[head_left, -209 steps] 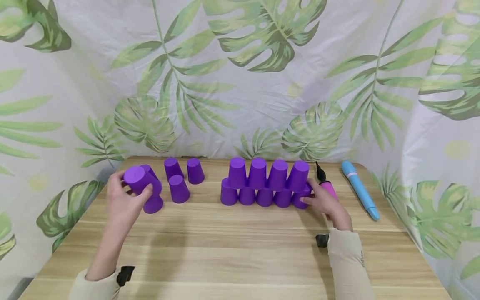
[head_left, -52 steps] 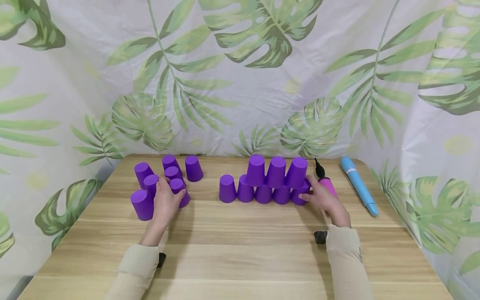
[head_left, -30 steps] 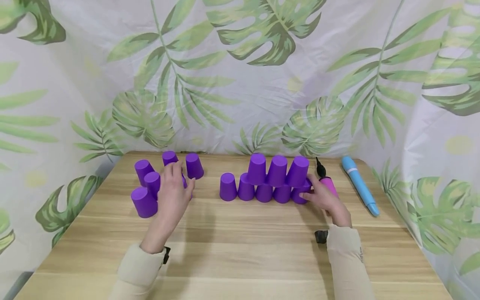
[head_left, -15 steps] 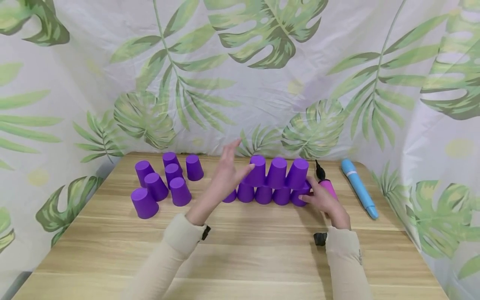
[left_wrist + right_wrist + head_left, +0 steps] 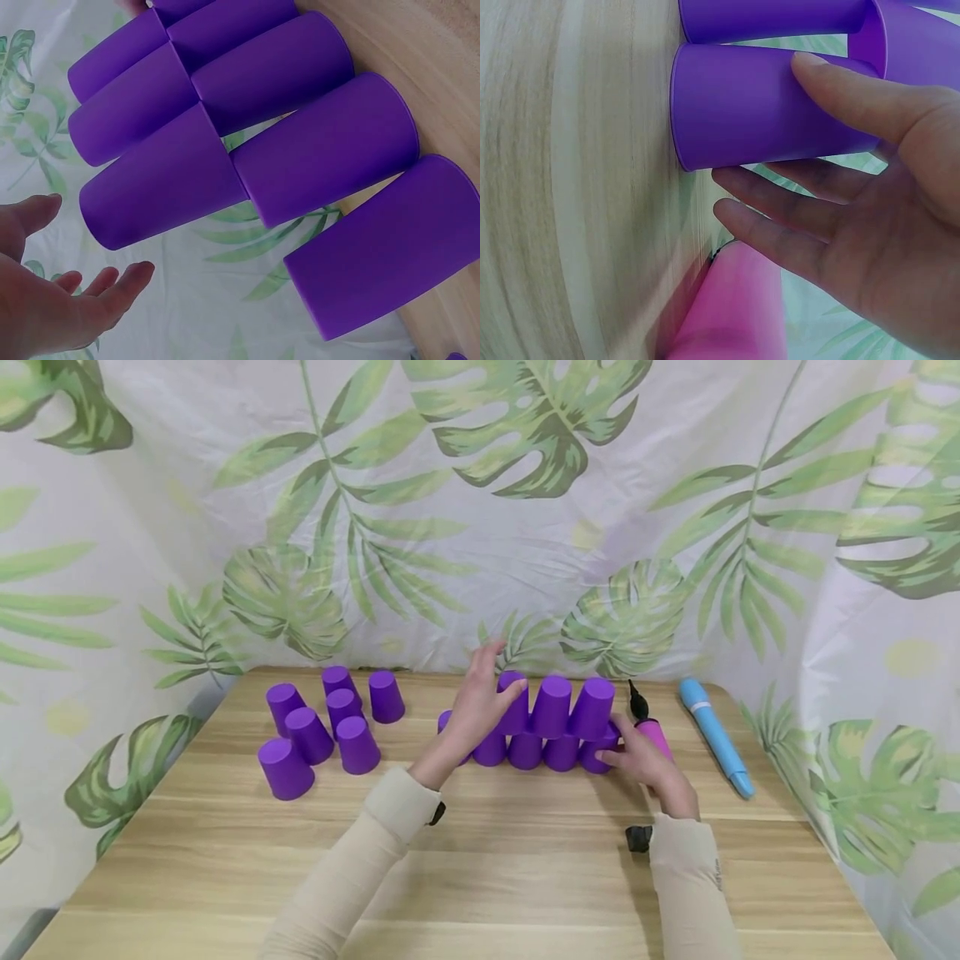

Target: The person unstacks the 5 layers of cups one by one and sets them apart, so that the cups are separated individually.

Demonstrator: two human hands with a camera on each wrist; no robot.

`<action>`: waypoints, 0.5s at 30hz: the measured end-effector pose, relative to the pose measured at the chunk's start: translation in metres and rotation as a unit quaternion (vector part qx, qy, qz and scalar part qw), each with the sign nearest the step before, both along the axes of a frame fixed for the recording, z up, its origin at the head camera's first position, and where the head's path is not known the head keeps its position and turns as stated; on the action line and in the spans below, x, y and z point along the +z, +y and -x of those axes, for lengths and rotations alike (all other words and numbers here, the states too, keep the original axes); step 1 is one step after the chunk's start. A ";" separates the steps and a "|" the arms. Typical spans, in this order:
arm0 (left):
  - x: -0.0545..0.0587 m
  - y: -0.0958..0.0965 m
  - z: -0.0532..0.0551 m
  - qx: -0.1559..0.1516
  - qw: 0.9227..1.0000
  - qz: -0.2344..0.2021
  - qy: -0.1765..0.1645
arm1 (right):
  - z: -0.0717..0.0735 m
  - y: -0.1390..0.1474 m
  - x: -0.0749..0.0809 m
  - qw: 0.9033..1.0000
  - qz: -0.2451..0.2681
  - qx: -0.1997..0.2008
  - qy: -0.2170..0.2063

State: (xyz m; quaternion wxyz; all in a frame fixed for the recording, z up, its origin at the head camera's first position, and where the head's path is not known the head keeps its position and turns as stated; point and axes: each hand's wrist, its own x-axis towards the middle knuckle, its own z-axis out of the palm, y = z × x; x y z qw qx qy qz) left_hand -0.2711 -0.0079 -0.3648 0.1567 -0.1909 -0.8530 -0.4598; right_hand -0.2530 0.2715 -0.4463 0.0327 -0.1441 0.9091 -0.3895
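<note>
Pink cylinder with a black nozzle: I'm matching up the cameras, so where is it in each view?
Head: right of centre, the pink cylinder with a black nozzle is partly hidden by the right hand.
Left wrist: not in it.
Right wrist: bottom centre, cut off by the lower edge.
Shared landmark: the two-tier row of purple tapered cups, in all three.

Leaf-print cloth (image 5: 420, 593) screens a wooden table (image 5: 525, 877), forming a booth.
</note>
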 end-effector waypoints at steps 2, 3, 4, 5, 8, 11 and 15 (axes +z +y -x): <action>-0.001 0.002 0.002 -0.002 1.000 0.004 -0.005 | 0.001 0.001 -0.001 1.000 0.000 0.001 0.003; -0.001 0.002 0.003 -0.002 1.000 0.006 -0.007 | 0.001 0.001 -0.001 1.000 0.001 0.001 0.004; -0.002 0.003 0.004 -0.002 1.000 0.008 -0.009 | 0.001 0.001 -0.001 1.000 0.001 0.003 0.005; -0.003 0.004 0.005 -0.001 1.000 0.009 -0.011 | 0.001 0.001 -0.001 1.000 0.002 0.002 0.002; -0.006 0.006 0.007 0.000 1.000 0.014 -0.016 | 0.002 0.002 -0.001 1.000 0.003 0.001 -0.003; -0.008 0.007 0.007 -0.001 1.000 0.015 -0.021 | 0.001 0.002 -0.001 1.000 0.004 0.000 -0.002; -0.010 0.007 0.006 0.003 0.999 0.029 -0.024 | 0.000 0.003 0.000 1.000 0.000 0.001 0.001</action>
